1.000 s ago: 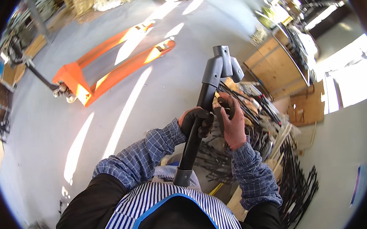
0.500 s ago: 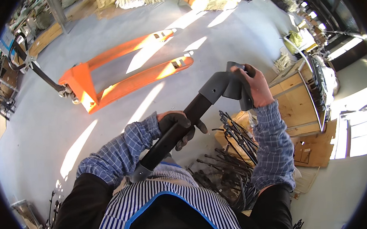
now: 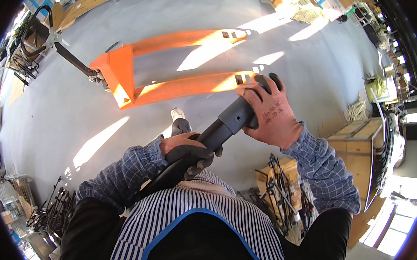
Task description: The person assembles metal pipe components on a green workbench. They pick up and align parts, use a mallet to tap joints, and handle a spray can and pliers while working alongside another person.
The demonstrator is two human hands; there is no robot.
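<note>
Just in front of the striped apron, a black tube slants up to the right, its shaft wrapped by the gloved left hand. The gloved right hand clasps the dark grey connector on the tube's upper end. Beyond, a wooden crate stands at right and an orange pallet truck rests on the floor ahead.

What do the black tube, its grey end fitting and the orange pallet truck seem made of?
Black tube: probably painted metal, judging by its smooth, dark, low-sheen surface. Grey end fitting: moulded plastic or coated metal; its matt, even grey surface fits either. Orange pallet truck: likely painted steel, given its even orange coat and broad, flat forks.
</note>
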